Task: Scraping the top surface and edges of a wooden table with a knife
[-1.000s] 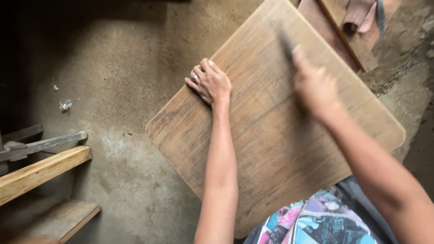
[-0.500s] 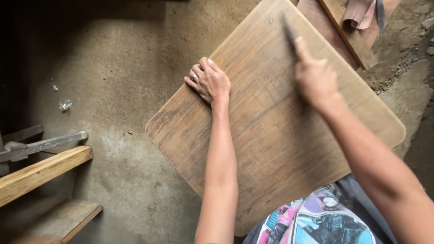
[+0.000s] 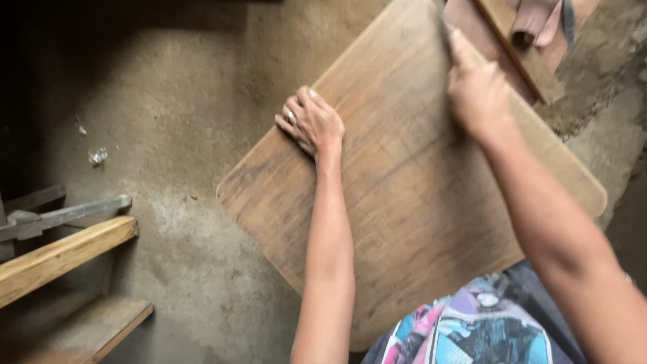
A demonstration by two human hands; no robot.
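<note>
One view only, head camera looking straight down.

Wooden board [image 3: 411, 202]: large, squarish, rounded corners, worn brown face with visible grain. It sits tilted across the person's lap, far corner toward the top of frame, over a concrete floor [image 3: 189, 121].

Left hand [image 3: 313, 123]: lies flat, fingers together, curled over the board's left edge, pressing down to steady it; clamped on nothing beyond that edge.

Right hand [image 3: 477, 91]: closed around a thin dark tool [image 3: 445, 30], forefinger stretched along it, tip on the board near the far corner. Blurred; kind of tool cannot be told.

Handling, judged: board looks rigid and fairly heavy, dry, not slippery, not fragile. Best taken by two opposite edges; the rounded corners offer little purchase.

Packages, labels, signs: none seen. Small crumpled clear wrapper [image 3: 98, 156] on the floor at left. Pale timber lengths [image 3: 64, 256] at lower left; more boards [image 3: 519, 47] and a pinkish cloth [image 3: 536, 20] at upper right.
</note>
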